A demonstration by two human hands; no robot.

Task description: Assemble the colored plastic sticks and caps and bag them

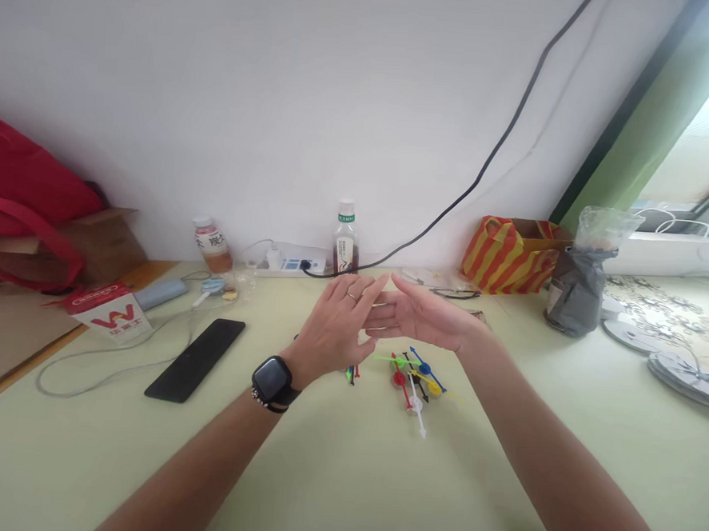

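My left hand, with a ring and a black watch at the wrist, is raised over the table with its fingers stretched out. My right hand meets it, palm in view and fingers extended behind the left fingers. Nothing shows in either hand. Below my right hand lies a cluster of plastic arrow spinners in red, blue, yellow, black, white and green. More small coloured pieces lie beneath my left hand, which partly hides them.
Left on the pale green table are a black flat slab, a red-and-white box and a cable. Bottles and a power strip line the wall. A striped bag, a grey bag and round discs sit right.
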